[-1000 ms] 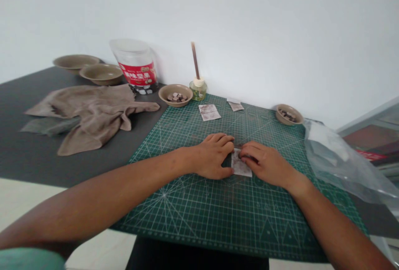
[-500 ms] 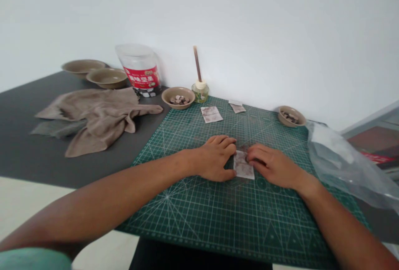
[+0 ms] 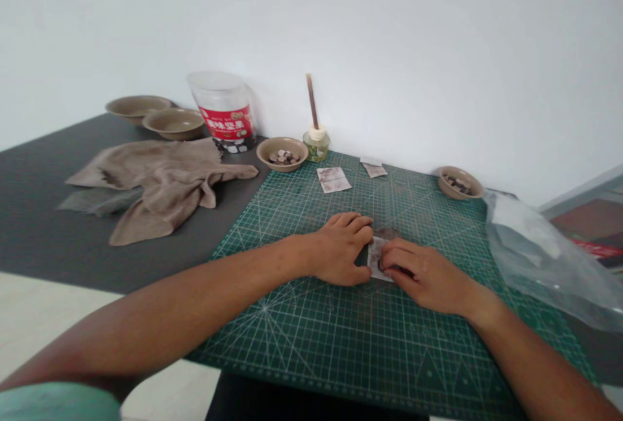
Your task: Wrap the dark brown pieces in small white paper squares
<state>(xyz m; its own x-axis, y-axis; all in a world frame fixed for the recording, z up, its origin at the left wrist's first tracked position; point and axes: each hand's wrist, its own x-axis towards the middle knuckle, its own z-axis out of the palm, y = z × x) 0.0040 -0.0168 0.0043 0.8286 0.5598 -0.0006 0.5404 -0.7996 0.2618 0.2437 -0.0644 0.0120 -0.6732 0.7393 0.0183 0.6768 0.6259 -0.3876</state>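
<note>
A small white paper square (image 3: 375, 253) with brown smudges lies on the green cutting mat (image 3: 311, 343). My left hand (image 3: 341, 249) rests at its left edge, thumb and fingers spread apart, holding it down. Over the paper's right part, the fingers of my right hand (image 3: 426, 273) are pinched on a small dark piece (image 3: 381, 265), pressed against the surface. Most of that piece is hidden by the fingertips. Brown smears show on the mat just beyond the paper.
Behind lie more smudged paper squares (image 3: 333, 180), a bowl of small pieces (image 3: 265, 152), another such bowl (image 3: 444, 181) and a reed diffuser (image 3: 317, 146). On the left are a brown cloth (image 3: 160, 181), a plastic jar (image 3: 226, 100) and bowls (image 3: 172, 124). A plastic bag (image 3: 540, 259) covers the right edge.
My right hand has slid a little toward me and left across the paper with the small dark piece. My left hand stays in place. The view has shifted slightly.
</note>
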